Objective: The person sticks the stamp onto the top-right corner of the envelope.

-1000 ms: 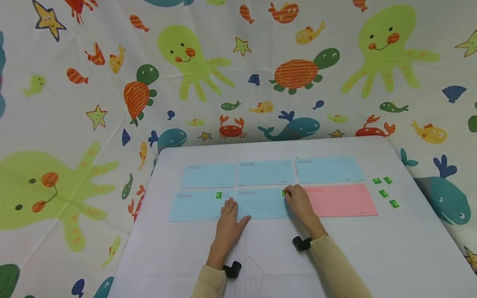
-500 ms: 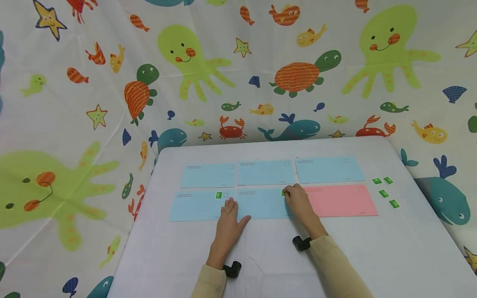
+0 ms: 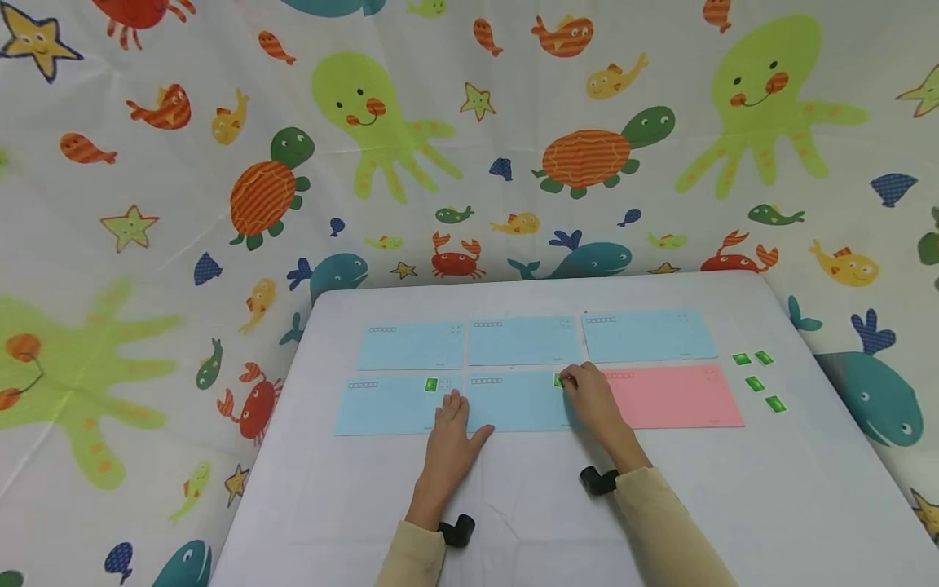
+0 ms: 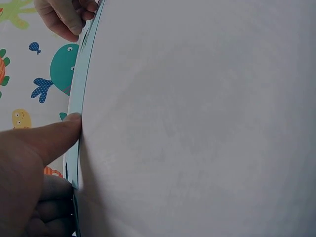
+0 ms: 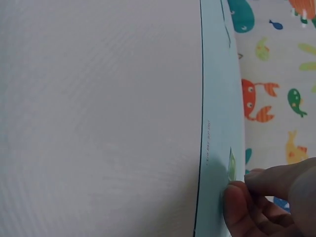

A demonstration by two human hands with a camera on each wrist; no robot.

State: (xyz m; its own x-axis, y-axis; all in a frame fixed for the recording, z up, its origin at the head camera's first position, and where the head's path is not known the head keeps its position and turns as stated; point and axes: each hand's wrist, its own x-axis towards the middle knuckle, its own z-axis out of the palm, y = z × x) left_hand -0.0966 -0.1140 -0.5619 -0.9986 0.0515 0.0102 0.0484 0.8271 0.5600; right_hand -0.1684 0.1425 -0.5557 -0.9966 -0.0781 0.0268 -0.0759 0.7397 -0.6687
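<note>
My right hand is at the upper right corner of the front middle blue envelope. Its thumb and fingers pinch a small green stamp, which lies against the paper and also shows in the right wrist view as a green stamp partly hidden by the fingertips. My left hand lies flat with straight fingers across the front left blue envelope and the edge of the middle one. Just above its fingertips, another green stamp sits on the left envelope.
Several loose green stamps lie at the table's right. A pink envelope is beside my right hand. Behind stand three blue envelopes in a row, including the back middle envelope. A sea-animal curtain borders the white table.
Both hands stay almost in place, with the right wrist shifting very slightly to the right. Printed figures on the curtain's left side appear shifted leftward.
</note>
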